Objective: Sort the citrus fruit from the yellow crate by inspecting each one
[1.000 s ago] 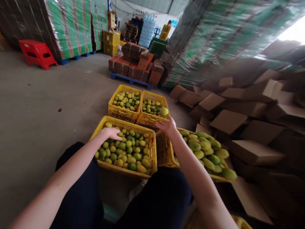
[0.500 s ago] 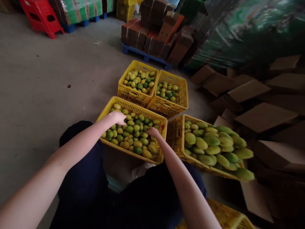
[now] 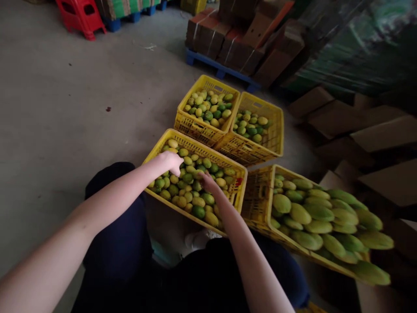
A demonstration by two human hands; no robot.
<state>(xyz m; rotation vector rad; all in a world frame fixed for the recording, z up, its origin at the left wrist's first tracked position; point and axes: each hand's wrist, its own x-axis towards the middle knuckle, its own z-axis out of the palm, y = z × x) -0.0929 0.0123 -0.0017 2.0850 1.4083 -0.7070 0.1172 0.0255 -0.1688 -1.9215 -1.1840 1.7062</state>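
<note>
Two bare forearms (image 3: pixel 97 217) extend forward from the lower edge, above dark trouser legs (image 3: pixel 115 239), and between these legs a pale shoe (image 3: pixel 198 240) is partly seen. The forearms lead to a yellow crate (image 3: pixel 211 153), which stands directly before the knees and contains many small fruits (image 3: pixel 198 201), some green, some yellow, lying loose in it. The left hand (image 3: pixel 172 162) is over the left part of this crate, with the fingers bent and pointing down; its grasp looks narrow, but I cannot tell if a fruit is inside it. The right hand (image 3: pixel 208 181) is over the middle of the same crate, its fingers partly curled; one yellowish fruit (image 3: pixel 197 174) is at the fingertips, and I cannot tell whether it is held or only near. To the right, just beside, a second crate (image 3: pixel 260 195) is heaped with larger, longer fruits (image 3: pixel 319 212), mostly green, and some of them lie out over its far right end. Behind the first crate, two more yellow crates (image 3: pixel 195 126) stand side by side; the right one is less full. At the right side, brown cardboard boxes (image 3: pixel 381 134) lie in a disordered pile. Farther away, tied cardboard bundles (image 3: pixel 224 40) rest on a blue pallet (image 3: pixel 221 69), and a red stool (image 3: pixel 80 18) stands on the grey floor (image 3: pixel 65 108).
</note>
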